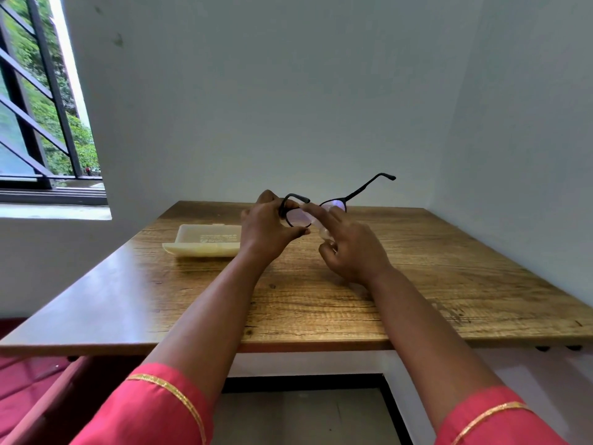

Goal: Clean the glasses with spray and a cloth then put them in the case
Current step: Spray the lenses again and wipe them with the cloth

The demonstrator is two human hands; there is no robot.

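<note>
A: Glasses [316,208] up off the surface [353,293], held at the far middle, about 12 o'clock from the person. Left hand [269,231] pinches the left rim, thumb under, fingers curled over the top. One temple sticks out toward 1 o'clock; the other looks folded behind the left hand.

B: And the right hand [351,252]?

A: Curled round a small clear bottle [321,229], forefinger stretched out along its top, next to the bridge. Bottle sits just under and between the lenses. Mostly hidden by fingers, so I can't tell which way the nozzle faces.

B: So this is the spray step, I judge.

A: Looks so. To do it well: aim the nozzle square at one lens, not at the frame or the thumb. One short press per lens should do. Keep the left pinch on the rim only, off the glass, or it smears.

B: Risks?

A: Too close and the liquid pools and runs onto the surface. Tilting the glasses slightly toward the bottle would help.

B: Case?

A: Case [205,244], pale, closed as far as I can tell, lies flat at 10 o'clock, just left of the left wrist. Well within reach for later.

B: Cloth?

A: None visible. Worth finding it before the lenses dry.
</note>
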